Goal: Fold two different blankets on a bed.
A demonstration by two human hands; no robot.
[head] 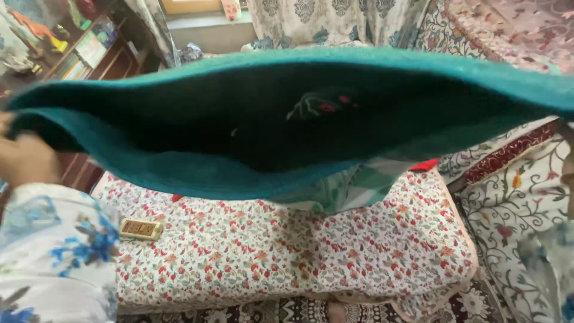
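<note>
At the left edge, the left hand [23, 158] pinches the end of a teal cloth [179, 173], fingers closed over its rim; below it hangs a floral sleeve [54, 257]. The cloth stretches across the whole view, held up above a floral mattress [287, 251], with a small tan box [141, 228] lying on it near the sleeve. The cloth looks thick, soft and fuzzy, probably felted wool: it sags in the middle, so it seems light but floppy, best gripped at the edges or corners. A small red and green embroidery [323, 105] shows on its dark inner face. The right hand is out of view past the right edge; its grip cannot be told.
</note>
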